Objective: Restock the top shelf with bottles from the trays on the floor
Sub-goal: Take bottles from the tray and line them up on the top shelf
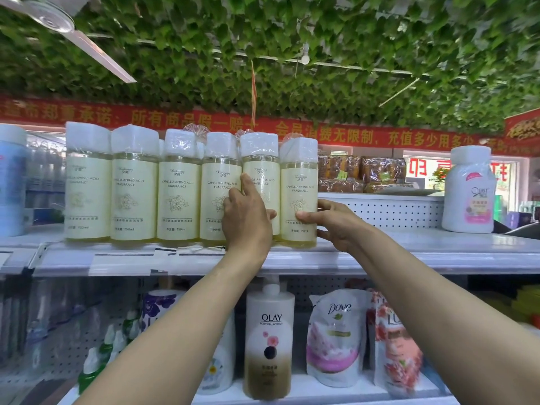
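Several pale yellow bottles with white plastic-wrapped caps stand in a row on the top shelf [409,244]. My left hand [247,217] lies with straight fingers against the front of the second bottle from the right [260,171]. My right hand [330,222] grips the lower part of the rightmost bottle [298,182], thumb across its label and fingers behind its right side. Both bottles stand upright on the shelf. The floor trays are out of view.
A white bottle with a pink label [469,194] stands farther right on the top shelf, a blue bottle [11,182] at the far left. Below are an Olay pump bottle [270,337] and a Dove pouch [336,337]. Leafy ceiling and a fan blade [96,52] overhead.
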Demonstrator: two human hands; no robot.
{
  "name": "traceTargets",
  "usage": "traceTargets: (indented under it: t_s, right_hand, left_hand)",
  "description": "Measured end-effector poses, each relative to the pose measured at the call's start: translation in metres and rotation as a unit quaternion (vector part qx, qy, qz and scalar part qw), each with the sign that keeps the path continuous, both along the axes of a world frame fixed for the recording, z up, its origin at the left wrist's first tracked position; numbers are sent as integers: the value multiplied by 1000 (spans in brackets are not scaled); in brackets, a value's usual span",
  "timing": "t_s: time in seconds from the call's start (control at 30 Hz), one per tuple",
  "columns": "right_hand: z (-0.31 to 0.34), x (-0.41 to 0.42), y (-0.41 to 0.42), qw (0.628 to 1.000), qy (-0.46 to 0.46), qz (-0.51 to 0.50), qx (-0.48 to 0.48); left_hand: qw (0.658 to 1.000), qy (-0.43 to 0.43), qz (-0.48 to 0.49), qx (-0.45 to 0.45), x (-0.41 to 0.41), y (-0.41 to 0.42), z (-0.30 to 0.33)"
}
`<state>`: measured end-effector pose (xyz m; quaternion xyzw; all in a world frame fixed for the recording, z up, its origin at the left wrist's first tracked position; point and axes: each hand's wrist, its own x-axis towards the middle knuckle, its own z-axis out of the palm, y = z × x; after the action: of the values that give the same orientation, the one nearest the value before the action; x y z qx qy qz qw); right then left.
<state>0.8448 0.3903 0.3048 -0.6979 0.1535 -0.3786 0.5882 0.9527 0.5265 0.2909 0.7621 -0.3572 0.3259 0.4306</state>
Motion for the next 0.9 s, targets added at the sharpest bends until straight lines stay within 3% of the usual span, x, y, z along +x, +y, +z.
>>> traceTargets:
  t_s: [0.9]
  right_hand:
    - [0, 1, 4, 997, 39, -49, -50]
  left_hand:
    - [999, -26, 26, 18, 5, -6, -17]
